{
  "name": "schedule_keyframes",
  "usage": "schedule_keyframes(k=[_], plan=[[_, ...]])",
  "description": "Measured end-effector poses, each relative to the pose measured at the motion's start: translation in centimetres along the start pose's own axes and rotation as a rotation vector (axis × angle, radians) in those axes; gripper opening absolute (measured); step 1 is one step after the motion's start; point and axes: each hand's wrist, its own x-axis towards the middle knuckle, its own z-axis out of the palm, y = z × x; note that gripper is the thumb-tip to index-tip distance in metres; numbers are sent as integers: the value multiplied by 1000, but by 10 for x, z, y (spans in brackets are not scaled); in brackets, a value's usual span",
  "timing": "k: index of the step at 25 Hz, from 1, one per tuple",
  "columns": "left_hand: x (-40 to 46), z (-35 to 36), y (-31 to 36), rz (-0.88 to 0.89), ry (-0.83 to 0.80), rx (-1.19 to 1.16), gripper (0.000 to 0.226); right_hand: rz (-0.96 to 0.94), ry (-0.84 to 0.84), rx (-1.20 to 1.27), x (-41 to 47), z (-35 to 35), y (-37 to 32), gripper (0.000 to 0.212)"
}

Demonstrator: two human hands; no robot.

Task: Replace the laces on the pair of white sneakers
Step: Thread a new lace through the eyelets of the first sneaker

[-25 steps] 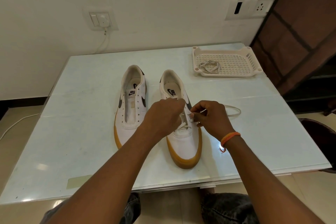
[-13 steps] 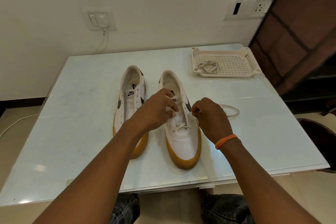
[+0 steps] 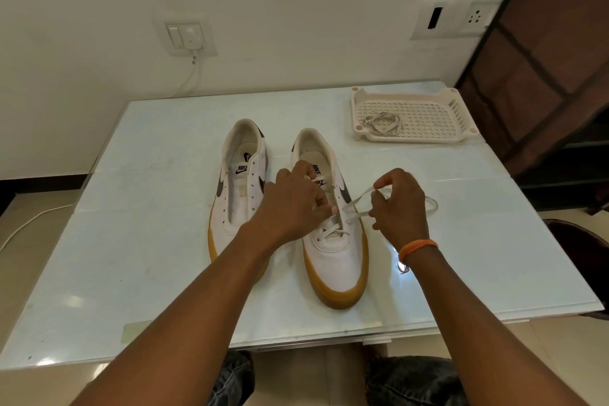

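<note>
Two white sneakers with gum soles stand side by side on the pale glass table point(image 3: 138, 241). The left sneaker point(image 3: 242, 181) has bare eyelets and no lace. The right sneaker point(image 3: 336, 260) carries a white lace point(image 3: 354, 204) crossed through its lower eyelets. My left hand point(image 3: 296, 204) rests over that shoe's tongue and eyelets, fingers pinched on the shoe's upper by the lace. My right hand point(image 3: 397, 204) is to the shoe's right, pinching the lace and drawing it out sideways; a loose loop trails behind it on the table.
A white perforated plastic tray point(image 3: 461, 122) sits at the table's back right with another coiled lace point(image 3: 380, 122) in it. A wall with switch plates is behind, a dark wooden door to the right, a dark chair seat at the right edge.
My right hand has moved rightward and up, pulling the lace out from the right sneaker. My left hand has shifted up towards the tongue. The view has tilted slightly.
</note>
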Motion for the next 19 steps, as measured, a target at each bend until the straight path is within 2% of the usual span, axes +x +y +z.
schedule_keyframes(k=[3, 5, 7, 15, 19], plan=[[2, 10, 8, -74, 1, 55, 25, 150, -58, 31, -2, -5, -11, 17], [5, 14, 11, -116, -4, 36, 19, 292, -164, 123, -6, -6, -21, 34], [6, 17, 13, -148, -8, 34, 15, 339, -223, 144, -11, -1, -25, 48], [4, 17, 19, -183, -19, 37, 15, 468, -220, 283, -13, 9, -30, 20], [4, 17, 22, -205, -34, 42, 17, 514, -198, 359, -12, 12, -34, 20]])
